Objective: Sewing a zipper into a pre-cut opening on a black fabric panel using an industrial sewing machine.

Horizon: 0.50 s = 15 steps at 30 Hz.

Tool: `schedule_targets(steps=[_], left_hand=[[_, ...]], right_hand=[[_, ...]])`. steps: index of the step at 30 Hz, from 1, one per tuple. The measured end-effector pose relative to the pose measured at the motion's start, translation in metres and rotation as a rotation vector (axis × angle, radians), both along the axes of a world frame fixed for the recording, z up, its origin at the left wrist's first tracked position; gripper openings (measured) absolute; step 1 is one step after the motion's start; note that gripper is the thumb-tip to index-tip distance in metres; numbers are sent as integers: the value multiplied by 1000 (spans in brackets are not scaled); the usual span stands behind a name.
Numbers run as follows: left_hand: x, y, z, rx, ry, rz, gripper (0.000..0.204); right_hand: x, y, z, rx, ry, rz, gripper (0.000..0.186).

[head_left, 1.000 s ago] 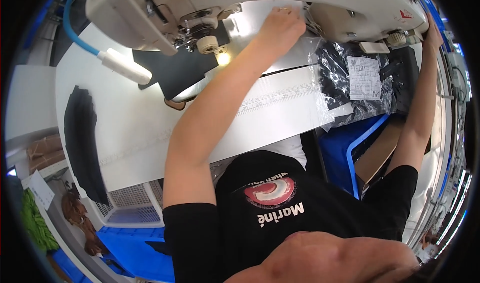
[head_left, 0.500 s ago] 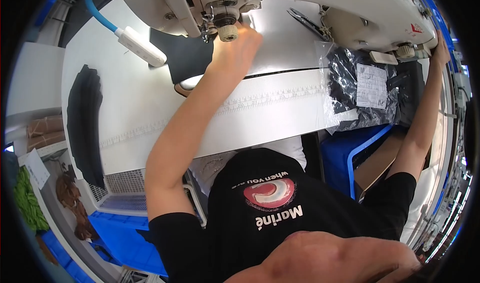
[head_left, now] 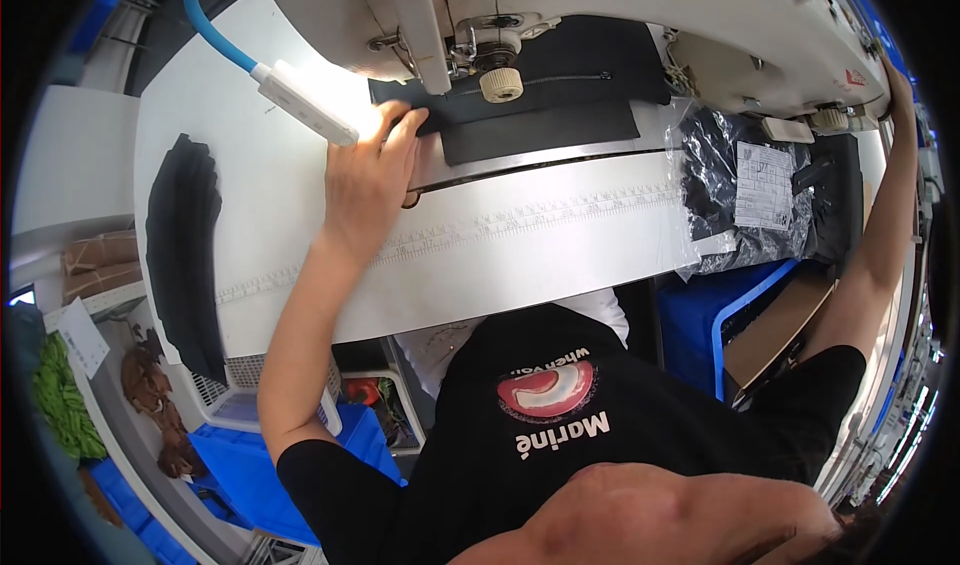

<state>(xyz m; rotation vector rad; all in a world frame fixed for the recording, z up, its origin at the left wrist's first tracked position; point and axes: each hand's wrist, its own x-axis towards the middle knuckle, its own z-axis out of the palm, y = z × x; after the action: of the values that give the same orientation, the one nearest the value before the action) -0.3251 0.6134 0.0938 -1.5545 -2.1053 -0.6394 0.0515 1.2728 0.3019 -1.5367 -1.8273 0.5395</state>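
Observation:
A black cloth piece [head_left: 590, 50] with a zipper [head_left: 560, 78] across it lies on the machine bed, reaching under the white sewing machine [head_left: 640, 10]. A narrower black strip [head_left: 545, 133] lies along its near side. My left hand [head_left: 368, 180] is left of the needle area, fingers apart and bent over the cloth's left edge; the fingertips are partly lost in the lamp's glare. At the machine's far right end, my right hand [head_left: 899, 95] rests against its end, with the fingers mostly hidden behind it.
A lit white lamp [head_left: 305, 107] on a blue flexible neck hangs near my left hand. A stack of black cloth [head_left: 183, 250] lies at the table's left edge. Right of the bed are a clear bag of black pieces [head_left: 700, 190] and, below, a blue bin [head_left: 690, 325].
My left hand has moved left, from beside the needle area to the cloth's left edge. The black cloth with the zipper now spreads right across the bed. The view has shifted slightly.

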Motion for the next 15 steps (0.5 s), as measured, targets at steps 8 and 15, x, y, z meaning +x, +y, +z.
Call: schedule_targets(steps=[8,15], left_hand=[[-30,12,-23,5,-26,-220,28],[-26,19,-15,52,-88,-243,27]], right_hand=[[21,-91,-124,-13,987,118,54],[-9,-105,-128,313,895,128,56]])
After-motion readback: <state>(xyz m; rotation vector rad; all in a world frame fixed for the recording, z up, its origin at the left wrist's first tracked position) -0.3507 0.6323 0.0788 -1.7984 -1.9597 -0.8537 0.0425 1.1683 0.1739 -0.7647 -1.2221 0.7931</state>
